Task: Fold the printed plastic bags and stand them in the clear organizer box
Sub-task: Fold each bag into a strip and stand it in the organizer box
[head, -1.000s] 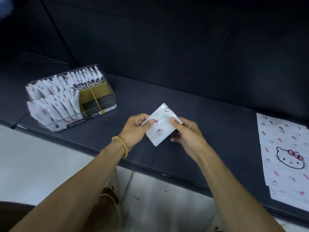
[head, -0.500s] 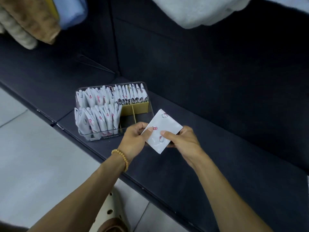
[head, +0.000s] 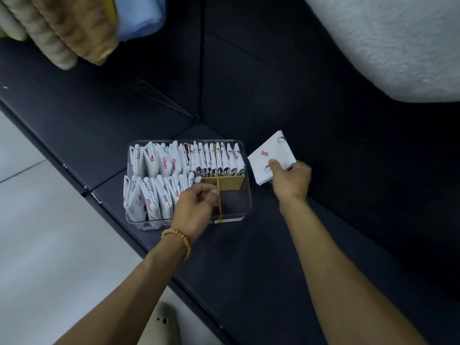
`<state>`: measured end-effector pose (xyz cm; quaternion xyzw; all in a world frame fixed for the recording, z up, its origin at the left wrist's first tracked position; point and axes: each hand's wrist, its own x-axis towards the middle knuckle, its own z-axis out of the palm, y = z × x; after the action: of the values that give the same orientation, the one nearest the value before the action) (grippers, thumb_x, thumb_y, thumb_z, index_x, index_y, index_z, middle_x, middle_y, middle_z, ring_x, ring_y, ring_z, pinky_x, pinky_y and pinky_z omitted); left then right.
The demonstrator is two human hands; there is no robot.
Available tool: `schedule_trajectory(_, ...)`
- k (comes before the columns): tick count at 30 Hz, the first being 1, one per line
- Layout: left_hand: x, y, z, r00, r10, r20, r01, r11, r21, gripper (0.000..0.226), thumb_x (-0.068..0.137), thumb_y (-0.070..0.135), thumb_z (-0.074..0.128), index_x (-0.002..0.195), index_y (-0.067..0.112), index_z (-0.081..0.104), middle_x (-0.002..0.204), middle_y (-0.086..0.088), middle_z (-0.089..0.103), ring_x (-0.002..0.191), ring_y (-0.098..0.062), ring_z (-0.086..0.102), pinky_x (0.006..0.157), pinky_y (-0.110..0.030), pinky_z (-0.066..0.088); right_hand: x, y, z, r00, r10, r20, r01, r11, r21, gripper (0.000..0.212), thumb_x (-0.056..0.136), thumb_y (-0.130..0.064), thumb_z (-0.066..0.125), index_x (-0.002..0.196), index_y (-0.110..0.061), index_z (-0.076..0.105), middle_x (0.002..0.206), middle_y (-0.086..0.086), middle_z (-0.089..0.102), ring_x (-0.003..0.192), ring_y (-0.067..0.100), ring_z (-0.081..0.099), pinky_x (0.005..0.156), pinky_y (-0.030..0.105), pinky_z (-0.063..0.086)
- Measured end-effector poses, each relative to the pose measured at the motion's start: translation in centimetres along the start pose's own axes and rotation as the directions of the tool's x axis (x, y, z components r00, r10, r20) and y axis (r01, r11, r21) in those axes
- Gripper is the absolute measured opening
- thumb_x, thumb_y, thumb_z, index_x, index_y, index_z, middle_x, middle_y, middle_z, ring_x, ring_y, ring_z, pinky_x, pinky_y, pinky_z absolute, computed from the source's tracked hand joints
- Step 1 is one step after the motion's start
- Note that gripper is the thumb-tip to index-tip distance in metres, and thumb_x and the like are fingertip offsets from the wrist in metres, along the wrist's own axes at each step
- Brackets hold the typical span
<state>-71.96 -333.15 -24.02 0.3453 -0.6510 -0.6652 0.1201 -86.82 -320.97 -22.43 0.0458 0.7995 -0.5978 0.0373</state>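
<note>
Nearest, the left hand [head: 196,207] with a bead bracelet [head: 178,239] hangs over the front row of the clear organizer box [head: 245,210], its fingers loosely curled and holding nothing, beside the yellow divider [head: 224,181]. Just right of the box, the right hand [head: 290,180] pinches a folded bag [head: 271,155] between thumb and fingers, held off the dark surface [head: 261,257] as a tilted square, one corner pointing up and away, its long axis unclear. Farther back, two rows of folded bags [head: 174,160] stand upright in the box.
</note>
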Motion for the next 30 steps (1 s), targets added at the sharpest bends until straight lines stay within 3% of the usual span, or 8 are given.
schedule_trajectory(3, 0.1, -0.1, 0.0, 0.999, 0.013, -0.036, -0.013, 1.000, -0.007, 0.018, 0.092, 0.004, 0.057, 0.085, 0.019, 0.064, 0.093, -0.014, 0.070, 0.095, -0.031, 0.067, 0.084, -0.040, 0.054, 0.7, -0.1, 1.2, 0.995, -0.096, -0.032, 0.094, 0.993, -0.077, 0.020, 0.087, -0.016, 0.067, 0.068, -0.022, 0.061, 0.074, -0.013, 0.067, 0.072, 0.011, 0.067, 0.062, 0.025, 0.054)
schedule_trajectory(6, 0.1, -0.1, 0.3, 0.999, 0.011, -0.054, -0.012, 1.000, -0.027, 0.017, 0.092, 0.005, 0.058, 0.085, 0.019, 0.063, 0.094, -0.014, 0.070, 0.095, -0.029, 0.067, 0.086, -0.040, 0.054, 0.7, 0.1, 2.2, 0.984, -0.162, 0.074, 0.171, 0.975, -0.141, 0.010, 0.089, -0.015, 0.064, 0.081, -0.019, 0.069, 0.077, -0.012, 0.068, 0.069, 0.004, 0.065, 0.059, 0.017, 0.051)
schedule_trajectory(11, 0.6, -0.3, 0.5, 0.995, 0.010, -0.095, -0.018, 0.996, -0.083, 0.016, 0.092, 0.006, 0.059, 0.086, 0.020, 0.065, 0.091, -0.008, 0.071, 0.092, -0.023, 0.068, 0.078, -0.031, 0.054, 0.3, 0.9, 2.7, 0.955, -0.186, 0.231, 0.214, 0.971, -0.105, 0.012, 0.091, -0.014, 0.062, 0.092, -0.019, 0.073, 0.082, -0.014, 0.072, 0.073, 0.001, 0.069, 0.060, 0.018, 0.055)
schedule_trajectory(17, 0.0, -0.7, 0.9, 0.996, 0.021, -0.088, -0.028, 0.996, -0.088, 0.011, 0.095, 0.012, 0.058, 0.096, 0.021, 0.062, 0.094, -0.002, 0.067, 0.094, -0.016, 0.065, 0.083, -0.032, 0.055, 0.6, 0.6, 3.5, 0.966, -0.217, 0.139, 0.239, 0.955, -0.177, 0.016, 0.093, -0.015, 0.057, 0.082, -0.014, 0.069, 0.071, -0.013, 0.066, 0.067, 0.009, 0.066, 0.049, 0.017, 0.049)
schedule_trajectory(20, -0.3, -0.6, 1.1, 0.997, 0.024, -0.078, -0.032, 0.994, -0.102, 0.011, 0.095, 0.013, 0.058, 0.105, 0.015, 0.062, 0.096, 0.000, 0.064, 0.092, -0.012, 0.061, 0.088, -0.033, 0.054, 0.9, -0.2, 5.0, 0.962, -0.225, 0.155, 0.255, 0.945, -0.206, 0.018, 0.096, -0.017, 0.055, 0.095, -0.010, 0.071, 0.084, 0.002, 0.070, 0.083, 0.024, 0.066, 0.066, 0.032, 0.057)
schedule_trajectory(24, -0.8, -0.4, 1.5, 0.998, 0.003, -0.067, -0.012, 0.990, -0.141, 0.015, 0.095, 0.014, 0.058, 0.110, 0.014, 0.060, 0.097, 0.001, 0.063, 0.093, -0.011, 0.061, 0.091, -0.033, 0.052, 0.0, 0.1, 6.0, 0.936, -0.251, 0.245, 0.323, 0.891, -0.321, 0.015, 0.094, -0.019, 0.058, 0.090, -0.012, 0.071, 0.077, 0.003, 0.069, 0.064, 0.016, 0.062, 0.056, 0.031, 0.051)
schedule_trajectory(28, -1.3, -0.8, 1.7, 0.999, 0.008, -0.053, -0.015, 0.993, -0.118, 0.018, 0.094, 0.014, 0.059, 0.112, 0.011, 0.059, 0.098, -0.001, 0.063, 0.092, -0.011, 0.061, 0.090, -0.035, 0.053, -0.1, -0.4, 5.6, 0.944, -0.288, 0.164, 0.328, 0.878, -0.348, 0.013, 0.086, -0.027, 0.067, 0.097, -0.020, 0.068, 0.087, -0.004, 0.070, 0.074, 0.014, 0.064, 0.065, 0.031, 0.054)
schedule_trajectory(30, -1.4, -1.0, 1.7, 0.999, -0.005, -0.049, 0.000, 0.994, -0.112, 0.018, 0.094, 0.014, 0.059, 0.112, 0.011, 0.059, 0.101, -0.002, 0.063, 0.097, -0.014, 0.061, 0.092, -0.038, 0.052, 0.2, -0.6, 5.3, 0.937, -0.315, 0.152, 0.349, 0.862, -0.368, 0.004, 0.088, -0.021, 0.065, 0.089, -0.016, 0.065, 0.081, -0.004, 0.068, 0.065, 0.009, 0.059, 0.056, 0.024, 0.048)
